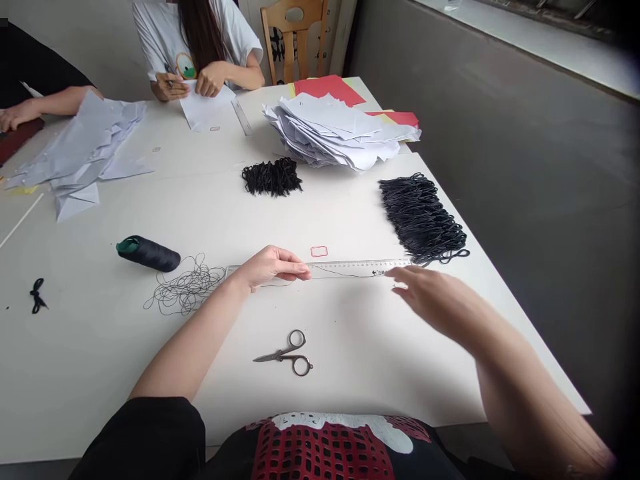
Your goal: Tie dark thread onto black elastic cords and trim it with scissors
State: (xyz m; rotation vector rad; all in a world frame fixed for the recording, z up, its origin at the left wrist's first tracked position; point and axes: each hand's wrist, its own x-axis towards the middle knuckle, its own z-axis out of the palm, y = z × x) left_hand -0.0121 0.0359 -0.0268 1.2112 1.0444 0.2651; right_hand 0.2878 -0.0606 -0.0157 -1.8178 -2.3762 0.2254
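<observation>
Left grip (273, 267) narrowly pins black cord (340, 273) along the steel ruler (357, 267) (keeping it straight); right grip (435, 300) hangs wide at 3 o'clock.

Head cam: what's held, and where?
Left hand pins the black cord by its fingertips against the ruler. Whether right hand grips the cord's far end cannot be told.

A wooden chair (295, 30) stands beyond the white surface (75, 347), a pale wall (95, 47) behind it, and a grey wall (500, 220) runs along the right under a white ledge (530, 33)
</observation>
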